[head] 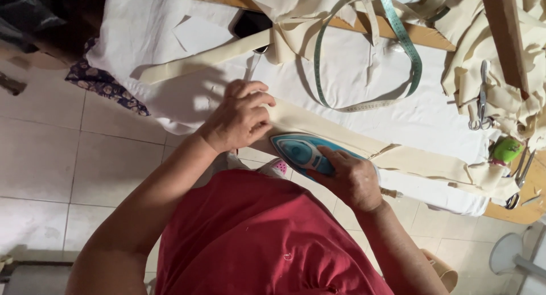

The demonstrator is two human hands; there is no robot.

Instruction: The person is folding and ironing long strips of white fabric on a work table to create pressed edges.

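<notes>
My right hand [348, 178] grips the handle of a blue and white clothes iron [297, 150], which rests flat on a long cream fabric strip [421, 158]. My left hand [242, 116] presses down on the same strip just left of the iron's tip, fingers curled and spread on the cloth. The strip lies across a white padded cloth [364, 79] covering the table. My red shirt fills the lower middle of the view.
A green measuring tape [405, 44] loops over the white cloth. Scissors [482, 98] lie on piled cream fabric at right, beside a green object [506, 150]. A dark phone [250, 23] sits at the top. Patterned blue cloth [105, 84] hangs at left over a tiled floor.
</notes>
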